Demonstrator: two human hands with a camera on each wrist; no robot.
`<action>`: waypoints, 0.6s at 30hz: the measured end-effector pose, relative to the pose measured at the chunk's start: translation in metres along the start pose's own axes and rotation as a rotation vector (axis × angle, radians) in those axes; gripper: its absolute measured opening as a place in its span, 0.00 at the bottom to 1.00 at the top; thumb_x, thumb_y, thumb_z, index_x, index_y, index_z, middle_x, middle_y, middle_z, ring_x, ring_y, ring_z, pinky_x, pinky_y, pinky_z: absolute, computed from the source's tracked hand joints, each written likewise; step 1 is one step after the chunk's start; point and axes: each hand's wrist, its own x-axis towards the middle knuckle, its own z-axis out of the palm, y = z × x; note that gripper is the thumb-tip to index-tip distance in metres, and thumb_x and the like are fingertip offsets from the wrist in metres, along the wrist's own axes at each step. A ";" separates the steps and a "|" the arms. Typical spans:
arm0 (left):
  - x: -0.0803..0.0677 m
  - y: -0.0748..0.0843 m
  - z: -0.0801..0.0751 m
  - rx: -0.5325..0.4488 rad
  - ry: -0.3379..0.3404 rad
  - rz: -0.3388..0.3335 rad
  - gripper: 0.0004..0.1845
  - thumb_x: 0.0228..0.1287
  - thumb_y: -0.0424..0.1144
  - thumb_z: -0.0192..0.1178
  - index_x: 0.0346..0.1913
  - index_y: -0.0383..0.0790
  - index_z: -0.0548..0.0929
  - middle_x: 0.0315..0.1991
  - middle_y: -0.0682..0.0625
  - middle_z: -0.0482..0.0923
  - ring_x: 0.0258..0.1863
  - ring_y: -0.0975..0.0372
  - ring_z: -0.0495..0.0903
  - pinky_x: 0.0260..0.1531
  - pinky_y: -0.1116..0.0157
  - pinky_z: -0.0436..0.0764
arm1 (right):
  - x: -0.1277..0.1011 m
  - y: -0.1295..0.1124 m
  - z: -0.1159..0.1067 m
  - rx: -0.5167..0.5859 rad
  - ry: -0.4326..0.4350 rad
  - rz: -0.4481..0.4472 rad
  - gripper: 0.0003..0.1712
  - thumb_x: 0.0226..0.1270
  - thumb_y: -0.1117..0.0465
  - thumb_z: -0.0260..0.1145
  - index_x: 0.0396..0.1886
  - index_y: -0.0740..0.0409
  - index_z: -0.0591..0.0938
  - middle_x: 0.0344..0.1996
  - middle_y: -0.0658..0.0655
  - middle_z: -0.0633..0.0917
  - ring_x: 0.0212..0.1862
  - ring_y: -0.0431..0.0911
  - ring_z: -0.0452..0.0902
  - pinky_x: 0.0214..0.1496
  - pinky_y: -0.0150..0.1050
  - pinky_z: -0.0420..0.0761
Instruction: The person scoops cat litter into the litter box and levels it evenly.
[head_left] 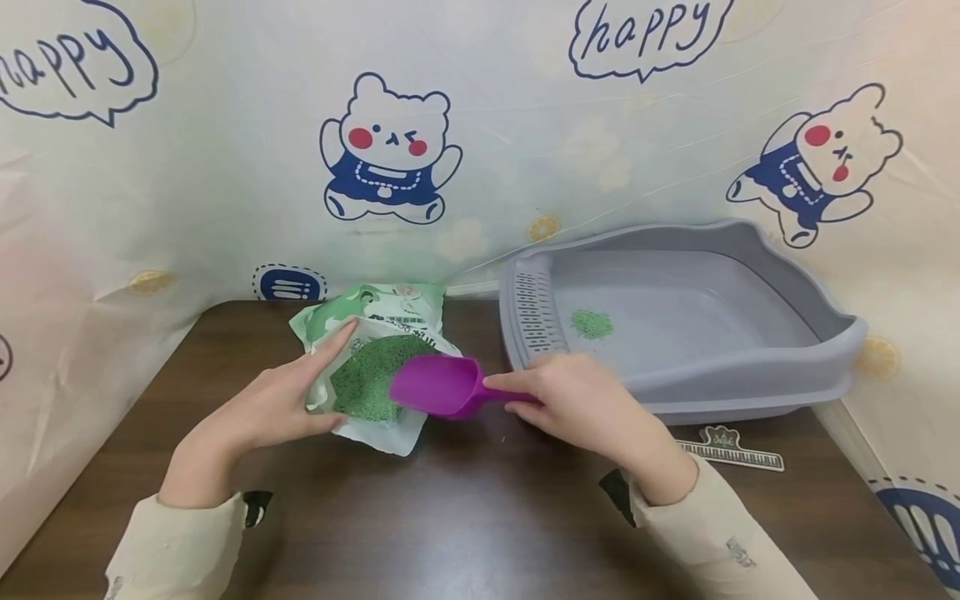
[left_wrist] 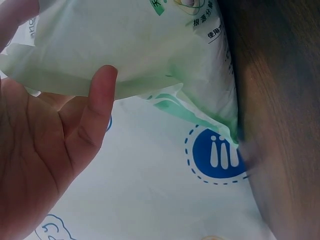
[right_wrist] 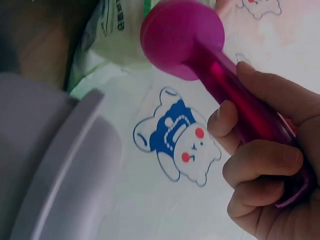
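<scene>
My right hand point(head_left: 581, 404) grips a purple scoop point(head_left: 438, 385) by its handle point(right_wrist: 240, 105), with fingers curled round it in the right wrist view. The scoop's front edge reaches over the mouth of a green and white bag point(head_left: 382, 435). Green granular litter point(head_left: 367, 375) fills the visible inside of that bag. At the bag's left side, my left hand point(head_left: 273, 404) holds the opening, its thumb and fingers spread around the edge. One fingertip point(left_wrist: 104, 75) lies against the bag's outside in the left wrist view.
A grey litter tray point(head_left: 675, 387) stands at the right, with a slotted step point(head_left: 534, 308) on its left and a small heap of green granules point(head_left: 592, 323) inside. In front lies a piano-patterned clip point(head_left: 731, 452). A printed cloth backdrop point(head_left: 510, 158) rises behind the wooden table point(head_left: 450, 517).
</scene>
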 end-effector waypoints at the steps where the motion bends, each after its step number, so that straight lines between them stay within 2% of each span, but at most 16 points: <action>1: 0.000 0.000 0.000 0.001 0.000 0.001 0.62 0.53 0.46 0.74 0.80 0.66 0.38 0.73 0.37 0.65 0.54 0.45 0.81 0.52 0.41 0.77 | 0.001 -0.002 0.002 -0.011 0.004 0.000 0.19 0.58 0.57 0.76 0.50 0.42 0.89 0.23 0.47 0.82 0.25 0.38 0.72 0.25 0.28 0.68; 6: -0.001 0.000 0.000 -0.003 -0.001 -0.002 0.62 0.53 0.47 0.74 0.80 0.66 0.38 0.73 0.37 0.65 0.54 0.44 0.81 0.52 0.41 0.77 | 0.007 -0.014 0.016 -0.019 -0.005 0.009 0.18 0.58 0.57 0.75 0.50 0.43 0.89 0.17 0.47 0.77 0.21 0.39 0.68 0.21 0.28 0.64; 9: -0.001 0.000 0.001 -0.011 -0.005 -0.006 0.61 0.54 0.47 0.74 0.80 0.67 0.38 0.73 0.37 0.65 0.54 0.45 0.81 0.52 0.41 0.77 | 0.008 -0.018 0.025 -0.034 -0.003 0.013 0.19 0.58 0.57 0.75 0.51 0.43 0.89 0.17 0.47 0.77 0.21 0.39 0.69 0.21 0.28 0.63; 14: -0.002 0.000 0.000 -0.009 -0.006 -0.012 0.61 0.54 0.47 0.74 0.80 0.67 0.38 0.73 0.37 0.64 0.55 0.44 0.81 0.52 0.40 0.77 | 0.010 -0.023 0.034 -0.047 0.004 0.045 0.19 0.58 0.56 0.75 0.51 0.43 0.88 0.20 0.49 0.82 0.24 0.42 0.76 0.24 0.32 0.69; 18: -0.001 -0.001 -0.001 -0.004 -0.002 -0.010 0.61 0.54 0.47 0.74 0.80 0.67 0.38 0.73 0.37 0.64 0.54 0.45 0.81 0.52 0.41 0.77 | 0.012 -0.029 0.040 -0.002 -0.005 0.110 0.19 0.60 0.57 0.74 0.52 0.44 0.88 0.26 0.51 0.87 0.28 0.45 0.80 0.24 0.34 0.73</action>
